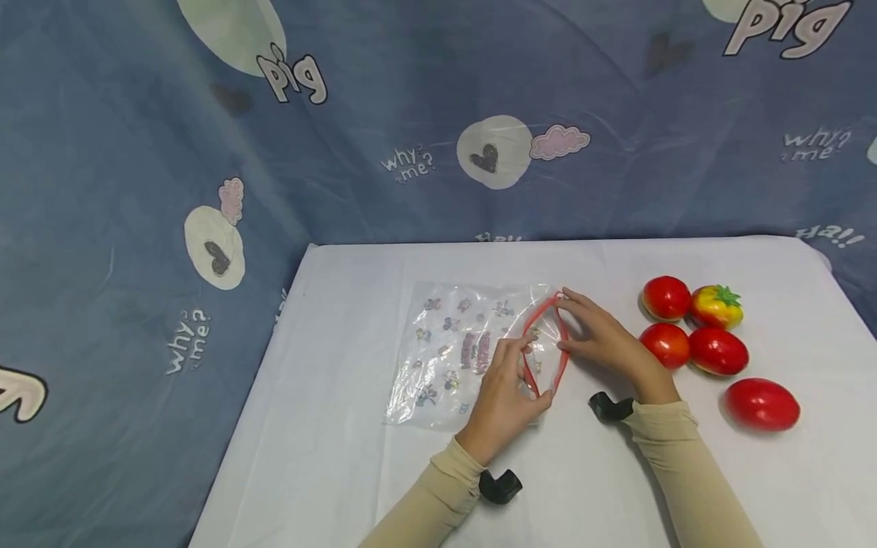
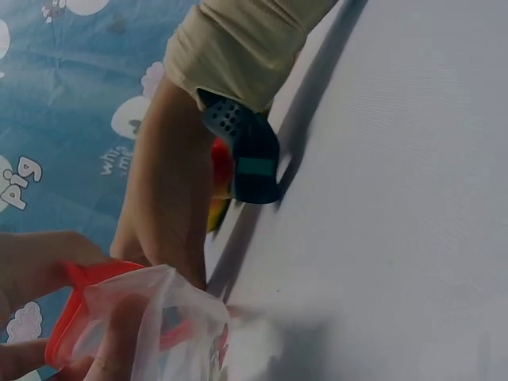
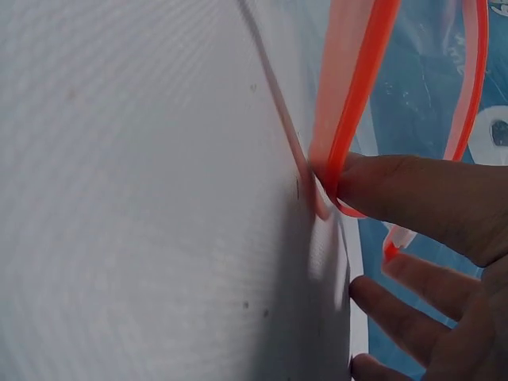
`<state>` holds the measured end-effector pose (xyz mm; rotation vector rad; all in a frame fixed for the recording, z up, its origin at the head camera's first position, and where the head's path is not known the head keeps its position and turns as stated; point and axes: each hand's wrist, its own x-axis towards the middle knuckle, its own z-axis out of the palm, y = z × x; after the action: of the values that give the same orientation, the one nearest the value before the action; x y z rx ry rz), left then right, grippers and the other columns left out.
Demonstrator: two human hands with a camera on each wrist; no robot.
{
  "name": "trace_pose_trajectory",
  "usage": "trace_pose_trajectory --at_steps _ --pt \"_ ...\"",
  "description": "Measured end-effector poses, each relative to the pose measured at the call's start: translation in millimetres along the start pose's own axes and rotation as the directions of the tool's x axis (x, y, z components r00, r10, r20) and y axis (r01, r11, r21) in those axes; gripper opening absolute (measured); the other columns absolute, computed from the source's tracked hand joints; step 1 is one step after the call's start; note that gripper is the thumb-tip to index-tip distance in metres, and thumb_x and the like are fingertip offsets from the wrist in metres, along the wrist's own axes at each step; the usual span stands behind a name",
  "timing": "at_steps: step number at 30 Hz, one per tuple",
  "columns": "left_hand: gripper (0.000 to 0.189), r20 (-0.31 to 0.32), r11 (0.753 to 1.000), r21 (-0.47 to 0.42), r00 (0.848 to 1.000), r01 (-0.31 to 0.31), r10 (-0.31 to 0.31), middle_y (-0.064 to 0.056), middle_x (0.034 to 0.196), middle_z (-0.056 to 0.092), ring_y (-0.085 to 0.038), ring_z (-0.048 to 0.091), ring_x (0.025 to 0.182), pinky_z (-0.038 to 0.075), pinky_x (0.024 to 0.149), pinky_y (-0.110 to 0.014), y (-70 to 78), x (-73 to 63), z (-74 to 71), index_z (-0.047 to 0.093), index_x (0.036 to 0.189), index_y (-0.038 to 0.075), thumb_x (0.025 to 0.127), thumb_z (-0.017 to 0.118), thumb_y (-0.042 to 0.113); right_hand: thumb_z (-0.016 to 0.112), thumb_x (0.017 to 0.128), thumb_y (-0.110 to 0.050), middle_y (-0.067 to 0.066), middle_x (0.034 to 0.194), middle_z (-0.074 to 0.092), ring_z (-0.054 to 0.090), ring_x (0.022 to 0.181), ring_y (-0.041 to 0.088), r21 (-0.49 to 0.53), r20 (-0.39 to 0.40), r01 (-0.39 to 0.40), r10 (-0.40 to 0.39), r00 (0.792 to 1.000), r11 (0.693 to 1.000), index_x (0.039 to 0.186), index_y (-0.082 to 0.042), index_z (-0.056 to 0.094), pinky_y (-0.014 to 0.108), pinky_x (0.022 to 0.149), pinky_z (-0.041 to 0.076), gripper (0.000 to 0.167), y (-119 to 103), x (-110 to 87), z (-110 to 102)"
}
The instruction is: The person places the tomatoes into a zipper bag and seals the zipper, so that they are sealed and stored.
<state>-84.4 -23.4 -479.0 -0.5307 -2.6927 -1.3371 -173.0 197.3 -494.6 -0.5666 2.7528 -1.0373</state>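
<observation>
Bag (image 1: 445, 365): clear, crinkled plastic film, small printed figures; mouth edged in red strip (image 1: 562, 365), spread to a pointed oval. Lies on the white-cloth-covered desk (image 1: 308, 426), beneath both hands.
Left hand (image 1: 503, 392): fingers bent, gripping the near end of the mouth.
Right hand (image 1: 610, 342): partly open, thumb and forefinger well apart, holding the strip's far end.
Red fruits (image 1: 762, 404): four, smooth, glossy, round to oval.
Yellow-red fruit (image 1: 712, 308): one, jagged green crown.
Backdrop (image 1: 384, 91): blue printed cloth, softly creased.
</observation>
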Motion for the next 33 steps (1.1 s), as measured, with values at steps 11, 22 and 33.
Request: trace_pose_trajectory --at_steps 11,22,33 --pt "0.087 0.088 0.997 -0.072 0.996 0.024 -0.018 -0.007 0.145 0.057 0.003 0.068 0.079 0.055 0.090 -0.023 -2.7 6.7 -10.4 0.048 0.152 0.012 0.076 0.090 0.014 0.083 0.085 -0.014 0.022 0.165 0.034 0.032 0.152 0.046 0.028 0.006 0.019 -0.019 1.000 0.999 0.154 -0.009 0.046 0.068 0.120 0.032 0.078 5 1.2 2" --pt "0.088 0.004 0.983 -0.185 1.000 0.015 -0.015 -0.006 0.147 0.054 -0.002 0.069 0.080 0.057 0.085 -0.021 0.2 10.1 -6.2 0.048 0.153 0.015 0.075 0.090 0.009 0.082 0.085 -0.012 0.022 0.165 0.035 0.032 0.152 0.045 0.031 -0.003 0.038 -0.038 0.999 0.999 0.154 -0.007 0.046 0.067 0.121 0.030 0.079 8 1.0 1" --pt "0.089 0.011 0.987 -0.161 1.000 -0.014 0.016 -0.009 0.144 0.056 -0.005 0.069 0.080 0.061 0.077 -0.024 1.4 7.4 -4.0 0.047 0.152 0.012 0.075 0.091 0.008 0.080 0.089 -0.020 0.019 0.164 0.037 0.034 0.152 0.044 0.046 -0.062 0.011 -0.009 0.998 0.999 0.151 -0.012 0.051 0.068 0.118 0.034 0.069 3 -4.1 -12"
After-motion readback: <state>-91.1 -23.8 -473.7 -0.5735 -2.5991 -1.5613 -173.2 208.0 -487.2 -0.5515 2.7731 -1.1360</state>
